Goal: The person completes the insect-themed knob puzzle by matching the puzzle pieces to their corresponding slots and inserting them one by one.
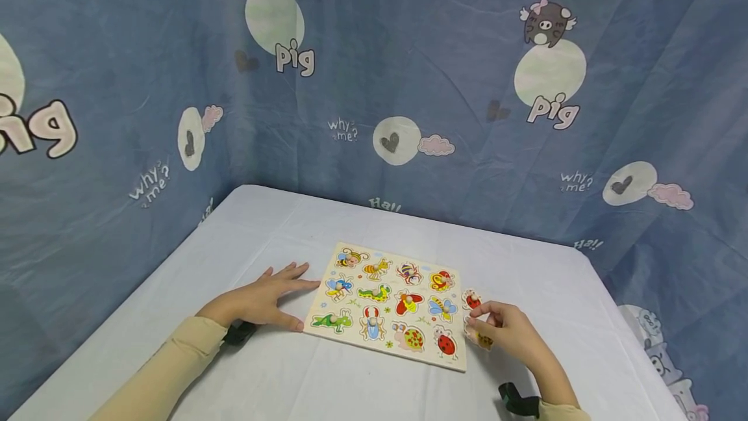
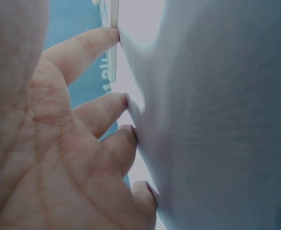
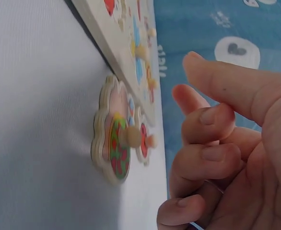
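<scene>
A wooden peg puzzle board (image 1: pixel 423 353) with insect pictures lies on the table. My left hand (image 1: pixel 265 301) is spread at its left side, index fingertip and thumb at the board's edge; in the left wrist view other fingertips (image 2: pixel 117 99) rest on the white cloth. Just right of the board lie two loose knobbed pieces, a snail piece (image 3: pixel 117 158) and a ladybug piece (image 3: pixel 144 136). Over them hovers my right hand (image 1: pixel 511 333), fingers loosely bent. Nothing shows between its thumb and fingers in the right wrist view, and both knobs stand free.
A white cloth covers the table (image 1: pixel 263 375). Blue curtains (image 1: pixel 374 70) printed with pigs and clouds hang behind it and along the left. Each wrist carries a dark strap, such as the right one (image 1: pixel 517 401).
</scene>
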Demonstrator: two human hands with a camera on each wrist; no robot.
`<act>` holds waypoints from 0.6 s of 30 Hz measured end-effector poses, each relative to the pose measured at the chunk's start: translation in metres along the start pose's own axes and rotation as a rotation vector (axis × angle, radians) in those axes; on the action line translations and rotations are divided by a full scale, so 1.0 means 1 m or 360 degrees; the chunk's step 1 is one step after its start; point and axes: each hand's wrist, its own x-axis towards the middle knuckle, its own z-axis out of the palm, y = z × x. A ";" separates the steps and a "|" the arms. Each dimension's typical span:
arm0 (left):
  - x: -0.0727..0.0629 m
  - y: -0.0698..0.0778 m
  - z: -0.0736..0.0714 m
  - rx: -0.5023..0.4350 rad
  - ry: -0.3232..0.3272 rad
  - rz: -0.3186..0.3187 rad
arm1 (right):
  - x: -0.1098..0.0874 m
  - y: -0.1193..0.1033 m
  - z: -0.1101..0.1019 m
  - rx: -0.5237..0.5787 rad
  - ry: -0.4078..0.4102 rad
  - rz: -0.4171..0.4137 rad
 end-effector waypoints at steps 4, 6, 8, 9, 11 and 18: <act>0.000 0.002 -0.001 -0.0017 -0.0018 -0.0014 | 0.000 0.008 -0.002 -0.0001 -0.0025 0.0002; -0.001 0.003 -0.002 -0.0033 -0.0026 -0.0018 | 0.000 0.013 -0.004 0.0010 -0.0048 -0.0001; -0.003 0.003 -0.003 -0.0059 -0.0024 -0.0027 | 0.000 0.015 -0.005 0.0010 -0.0067 0.0008; -0.004 0.004 -0.003 -0.0071 -0.0022 -0.0027 | 0.000 0.016 -0.005 0.0004 -0.0073 0.0015; -0.004 0.004 -0.003 -0.0079 -0.0016 -0.0032 | 0.000 0.018 -0.006 -0.0008 -0.0083 0.0027; -0.001 0.004 -0.002 -0.0081 0.0007 -0.0057 | -0.002 0.023 -0.007 -0.0016 -0.0131 0.0049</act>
